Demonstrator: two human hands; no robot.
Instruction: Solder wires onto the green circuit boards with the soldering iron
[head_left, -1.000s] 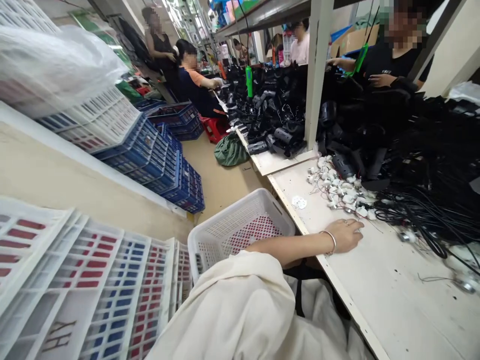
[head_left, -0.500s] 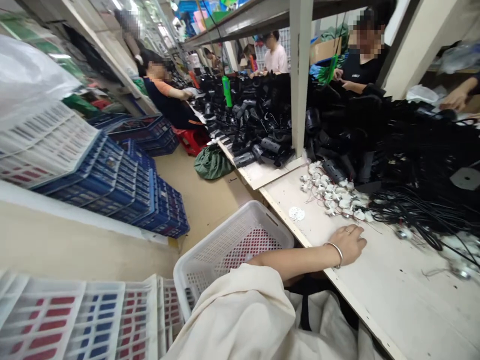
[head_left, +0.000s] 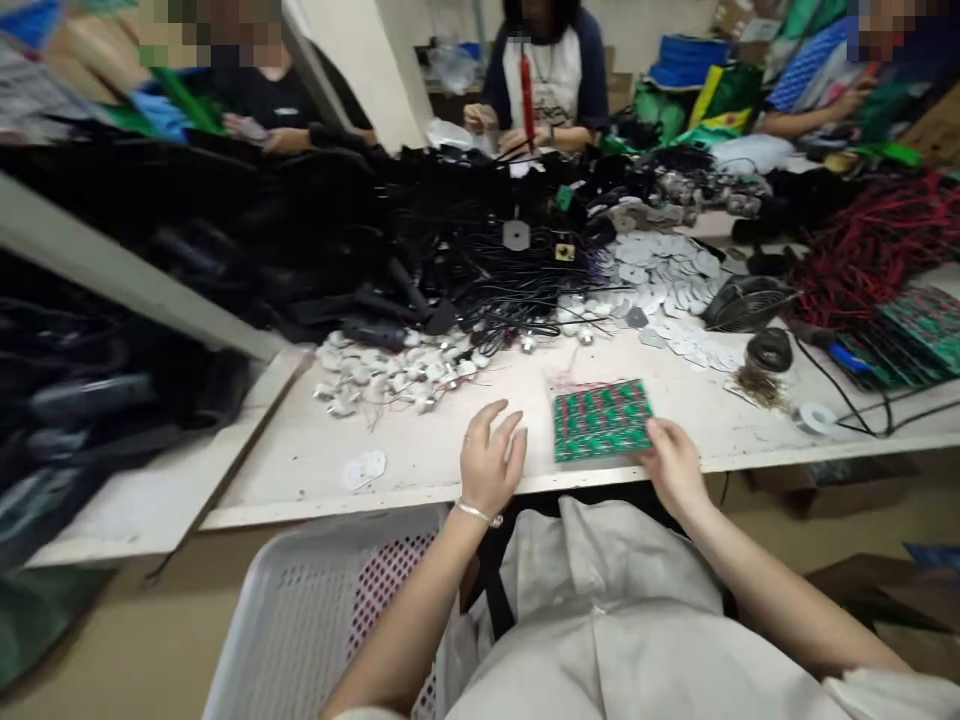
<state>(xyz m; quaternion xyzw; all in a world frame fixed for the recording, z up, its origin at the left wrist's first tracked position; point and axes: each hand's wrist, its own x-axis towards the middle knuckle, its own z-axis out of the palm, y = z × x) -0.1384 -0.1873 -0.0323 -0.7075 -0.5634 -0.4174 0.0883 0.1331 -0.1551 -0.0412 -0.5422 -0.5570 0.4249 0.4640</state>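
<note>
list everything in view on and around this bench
green circuit board: 1, green and red, on the bench in front of the person
workbench: 1, white, under the parts
wired parts: many, white, left of the board
round discs: many, white, pile behind the board
cables: tangled heap, black, bench back
wires: bundle, red, far right
stacked boards: several, green, right end
basket: 1, white, below the bench edge
co-workers: 3, across the bench
bracelet: 1, silver, left wrist
left hand: 1, open, beside the board
right hand: 1, fingers at the board's corner

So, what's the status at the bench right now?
Left hand open, empty, over the white workbench. Right hand touching the green circuit board. Black cables lie beyond, not in the way.
</note>
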